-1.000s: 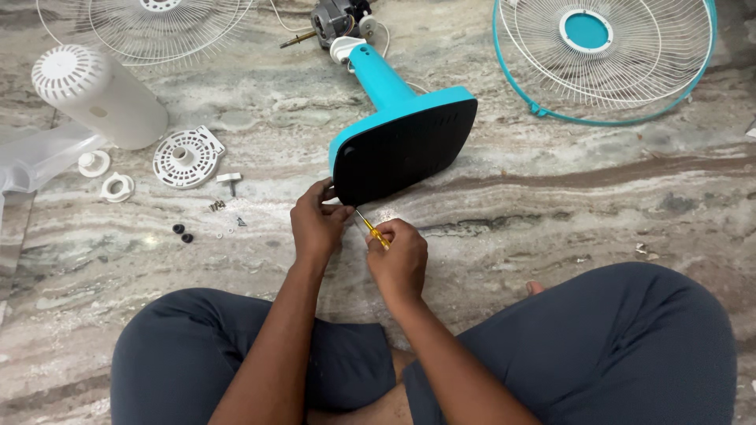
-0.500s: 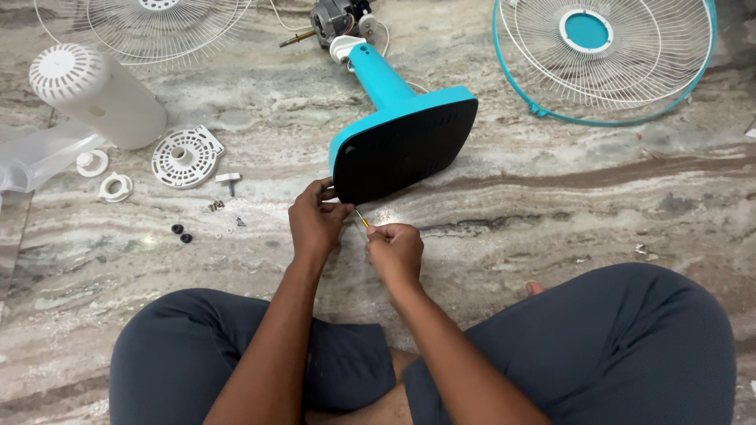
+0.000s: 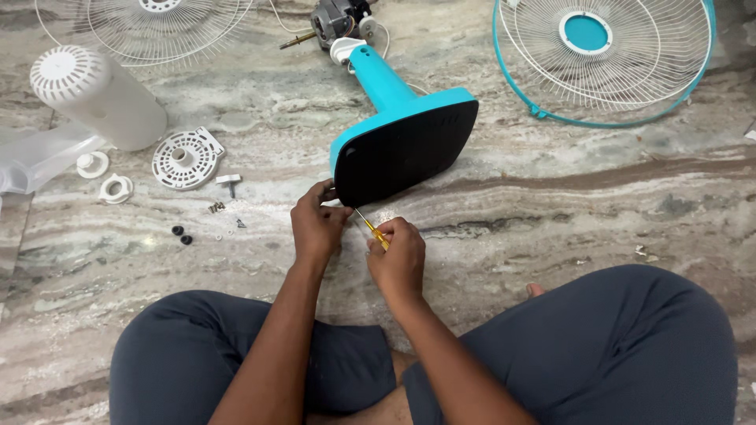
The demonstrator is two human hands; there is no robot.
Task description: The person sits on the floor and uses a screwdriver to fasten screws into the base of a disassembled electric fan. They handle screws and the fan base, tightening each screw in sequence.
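Fan base (image 3: 405, 149), turquoise plastic with a matte black underside, lies tipped on the marble floor (image 3: 551, 205). Left hand (image 3: 316, 224) closed on its lower edge. Right hand (image 3: 399, 256) closed round a thin yellow-handled screwdriver (image 3: 370, 227), tip at the black underside.

Risks, judged:
- Narrow tip may slip from the screw on smooth plastic and scratch it or jab the left hand's fingers.
- Base rests on 1 curved edge; may rock.
- Small loose screws (image 3: 216, 208) could roll on polished stone.
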